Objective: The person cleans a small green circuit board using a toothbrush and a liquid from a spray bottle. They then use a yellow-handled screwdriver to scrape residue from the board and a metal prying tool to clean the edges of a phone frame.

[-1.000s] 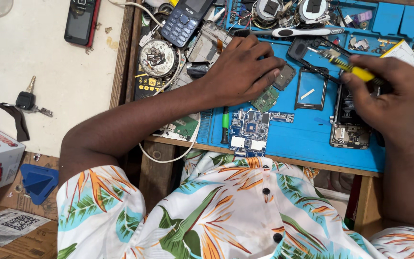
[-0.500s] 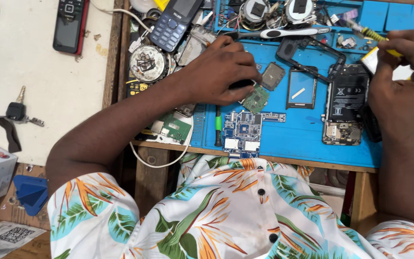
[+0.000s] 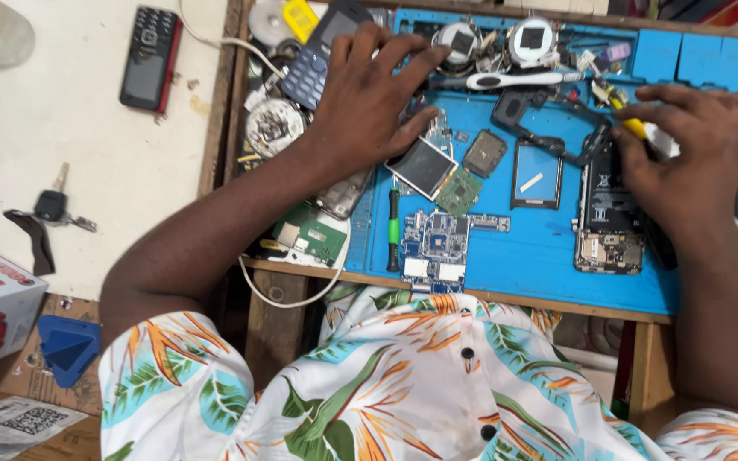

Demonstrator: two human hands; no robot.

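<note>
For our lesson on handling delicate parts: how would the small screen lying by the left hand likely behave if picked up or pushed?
The small screen looks thin and flat, so it is probably light and would slide rather than roll on the blue mat. Its glossy face suggests it may be slippery and easily scratched or cracked. It lies tilted beside the left hand, partly over a green circuit board, so it might rock when pressed.

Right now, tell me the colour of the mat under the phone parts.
Blue; the mat shows best in the head view.

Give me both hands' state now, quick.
Left hand: open, fingers spread flat over parts on the blue mat.
Right hand: closed on a yellow-handled tool.
</note>
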